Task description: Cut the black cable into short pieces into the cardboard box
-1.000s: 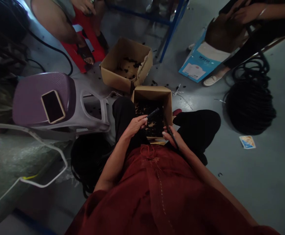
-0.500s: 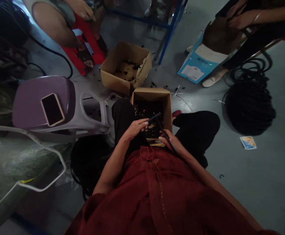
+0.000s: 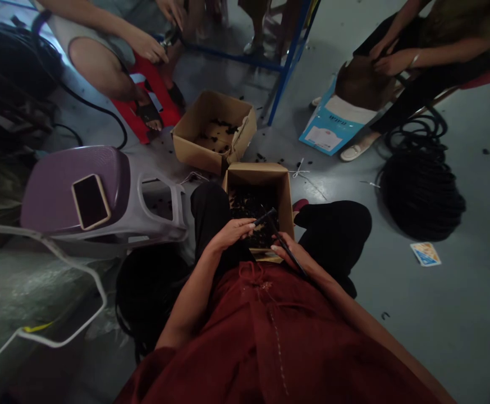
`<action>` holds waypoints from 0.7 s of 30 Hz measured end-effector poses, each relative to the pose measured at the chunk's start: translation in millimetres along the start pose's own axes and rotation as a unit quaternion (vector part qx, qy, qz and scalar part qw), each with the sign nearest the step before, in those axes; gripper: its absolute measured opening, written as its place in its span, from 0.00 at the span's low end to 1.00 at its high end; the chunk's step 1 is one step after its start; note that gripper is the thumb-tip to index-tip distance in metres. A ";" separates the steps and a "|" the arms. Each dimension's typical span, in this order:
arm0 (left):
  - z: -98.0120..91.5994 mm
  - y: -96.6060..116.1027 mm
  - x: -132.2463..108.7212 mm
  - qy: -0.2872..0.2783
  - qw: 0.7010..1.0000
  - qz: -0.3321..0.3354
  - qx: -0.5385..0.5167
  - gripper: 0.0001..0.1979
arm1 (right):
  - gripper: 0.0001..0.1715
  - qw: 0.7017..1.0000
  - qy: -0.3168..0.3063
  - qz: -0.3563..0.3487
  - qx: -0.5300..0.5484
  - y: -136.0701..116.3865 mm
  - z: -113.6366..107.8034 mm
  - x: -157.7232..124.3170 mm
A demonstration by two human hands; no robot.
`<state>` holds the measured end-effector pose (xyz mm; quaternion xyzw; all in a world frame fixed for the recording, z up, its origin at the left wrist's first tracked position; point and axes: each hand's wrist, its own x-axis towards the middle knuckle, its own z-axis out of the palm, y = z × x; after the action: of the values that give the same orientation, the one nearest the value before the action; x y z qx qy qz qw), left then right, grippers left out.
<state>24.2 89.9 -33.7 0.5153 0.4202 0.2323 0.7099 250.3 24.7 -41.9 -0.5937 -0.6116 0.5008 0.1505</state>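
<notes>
The left hand (image 3: pixel 237 230) pinches a slim black tube (image 3: pixel 265 216) between thumb and fingers, its free end pointing right and away over the near cardboard box (image 3: pixel 287 205). The right hand (image 3: pixel 285 250) has its fingers curled around a long, thin dark tool (image 3: pixel 294 257); its far tip meets or crosses the tube's end, and I cannot tell whether they touch. Black scraps (image 3: pixel 251 196) lie inside the near box, which stands between the person's knees. Just beyond it, slightly left, is another open cardboard box (image 3: pixel 192 147) with a few more scraps. On the left, a phone (image 3: pixel 91 202) lies on a purple stool (image 3: pixel 45 193). On the right, a coil of black cord (image 3: pixel 424 196) sits on the floor, with a small packet (image 3: pixel 425 254) just nearer. Far right, a co-worker's hands (image 3: pixel 390 59) are above a blue box (image 3: pixel 329 132).
</notes>
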 end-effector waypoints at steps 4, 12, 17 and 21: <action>0.3 -3.2 0.8 -0.012 0.999 0.005 0.035 0.23 | 0.29 1.000 -0.012 0.009 -0.022 -3.2 -4.2 -1.4; 3.2 -2.1 -1.0 -0.005 1.000 -0.013 0.005 0.24 | 0.20 0.997 0.039 0.022 -0.056 -5.2 3.6 -3.3; 3.6 -2.7 1.9 -0.008 1.000 -0.014 0.024 0.23 | 0.17 0.996 0.047 0.009 -0.074 -2.2 7.6 -1.4; 3.6 0.3 8.4 -0.012 0.998 -0.022 0.065 0.23 | 0.17 0.993 0.055 0.008 -0.100 -1.3 7.6 0.5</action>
<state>31.8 94.5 -36.0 0.5536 0.4373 0.1828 0.6847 243.5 22.1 -44.5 -0.6373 -0.6449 0.4045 0.1198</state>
